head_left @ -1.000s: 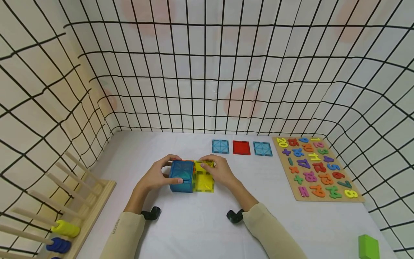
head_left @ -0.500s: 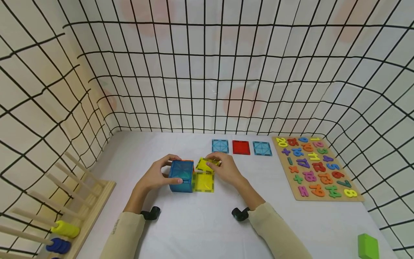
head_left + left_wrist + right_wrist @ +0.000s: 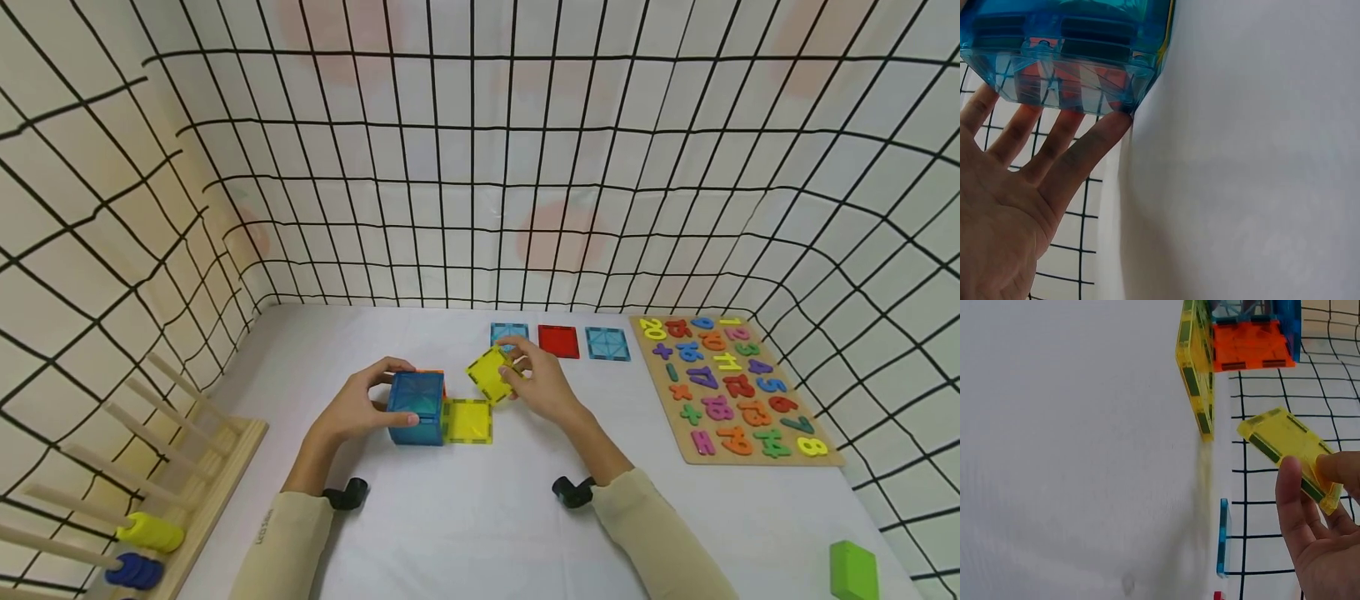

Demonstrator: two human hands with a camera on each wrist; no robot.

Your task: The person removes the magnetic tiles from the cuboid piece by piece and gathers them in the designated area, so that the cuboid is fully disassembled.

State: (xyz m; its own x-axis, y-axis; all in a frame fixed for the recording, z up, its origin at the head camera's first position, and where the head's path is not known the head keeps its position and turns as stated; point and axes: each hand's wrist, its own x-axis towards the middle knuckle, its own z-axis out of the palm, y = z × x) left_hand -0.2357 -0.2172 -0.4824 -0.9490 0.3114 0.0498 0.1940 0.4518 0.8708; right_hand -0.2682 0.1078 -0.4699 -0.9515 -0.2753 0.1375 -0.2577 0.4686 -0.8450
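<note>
My left hand (image 3: 349, 410) grips a box of see-through blue magnetic tiles (image 3: 415, 408), thumb on the near side and fingers round the far left. In the left wrist view its fingers (image 3: 1063, 156) spread along the side of the box. An orange tile (image 3: 1250, 347) shows on the box in the right wrist view. Against the box's right side lies a yellow magnetic tile (image 3: 469, 422) on the table. My right hand (image 3: 546, 385) pinches another yellow magnetic tile (image 3: 489, 374) between thumb and fingers, tilted and raised just behind the lying one.
Along the back lie a light blue tile (image 3: 508, 332), partly behind the right hand, a red tile (image 3: 558, 342) and another light blue tile (image 3: 607, 343). A number puzzle board (image 3: 720, 392) is at right, a green block (image 3: 853, 571) front right, a wooden peg rack (image 3: 225, 467) left. Black mesh (image 3: 472, 183) surrounds the table.
My right hand has lifted the yellow tile away from the box, moving right and back, and turned it to a slant. The left hand keeps its hold on the box.
</note>
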